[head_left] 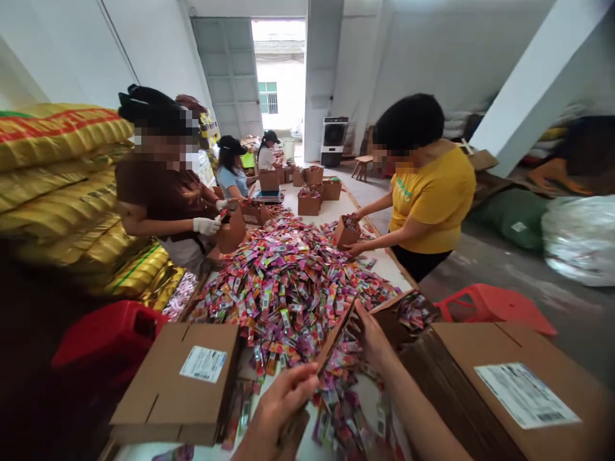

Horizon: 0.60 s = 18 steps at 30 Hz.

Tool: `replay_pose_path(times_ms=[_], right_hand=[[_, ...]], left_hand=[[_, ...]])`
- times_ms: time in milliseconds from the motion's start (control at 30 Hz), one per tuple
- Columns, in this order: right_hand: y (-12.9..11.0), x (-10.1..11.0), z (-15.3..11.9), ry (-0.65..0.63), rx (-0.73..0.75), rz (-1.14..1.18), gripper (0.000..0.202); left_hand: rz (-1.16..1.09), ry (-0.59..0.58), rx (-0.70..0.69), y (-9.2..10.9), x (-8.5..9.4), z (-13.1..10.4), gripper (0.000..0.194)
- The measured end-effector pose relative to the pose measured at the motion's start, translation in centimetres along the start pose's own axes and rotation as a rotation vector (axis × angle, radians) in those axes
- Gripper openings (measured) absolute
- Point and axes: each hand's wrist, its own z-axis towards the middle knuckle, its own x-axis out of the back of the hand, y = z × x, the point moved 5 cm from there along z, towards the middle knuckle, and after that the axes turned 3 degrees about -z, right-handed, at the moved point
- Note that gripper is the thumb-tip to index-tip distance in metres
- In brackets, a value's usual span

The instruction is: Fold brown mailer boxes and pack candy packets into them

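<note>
A folded-flat cardboard box (pixel 335 340) is tilted almost edge-on to me, above the near side of a heap of small colourful packets (pixel 283 275). My left hand (pixel 288 406) grips its near end, thumb and fingers closed around the card. At the far end, my right hand (pixel 369 330) holds the other side, its fingers partly hidden along the card. Loose packets lie on the white tabletop beneath both hands.
Stacks of flat cardboard boxes with labels stand left (pixel 163 378) and right (pixel 519 384). A co-worker in brown (pixel 163 179) and one in yellow (pixel 427 198) handle small boxes across the heap. Red stools (pixel 110 333) flank the table; yellow sacks (pixel 62 192) are piled left.
</note>
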Motion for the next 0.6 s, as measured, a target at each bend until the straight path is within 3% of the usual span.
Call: replay_pose_path(times_ms=[133,267,333,400,433,500,600], right_hand=[[4.7,-1.1,-1.6,-0.154,-0.180,0.067,0.049],[9.3,-0.5,-5.3,-0.378,-0.315,0.010,0.054],[12.0,-0.5,-7.6,-0.538,-0.342,-0.018,0.059],[14.9,-0.6,-9.6,-0.607,-0.350,-0.083,0.065],[16.2,-0.7,-10.1,-0.564,-0.339,-0.142,0.066],[18.0,-0.8,-10.4,-0.360,-0.296,-0.248,0.063],[18.9,-1.7,-10.0,-0.142,-0.257,-0.166,0.044]], left_hand=[[0.093,0.141,0.103,-5.6,1.4,-5.0,0.033],[0.311,0.226,0.226,-12.8,3.4,-10.1,0.076],[0.355,0.170,0.291,-15.9,3.1,-12.6,0.079],[0.374,0.016,0.308,-18.1,1.8,-14.8,0.065],[0.371,-0.048,0.306,-18.8,1.1,-15.8,0.056],[0.301,-0.097,0.347,-19.7,0.0,-17.3,0.050],[0.052,0.085,0.571,-20.9,-0.7,-18.1,0.057]])
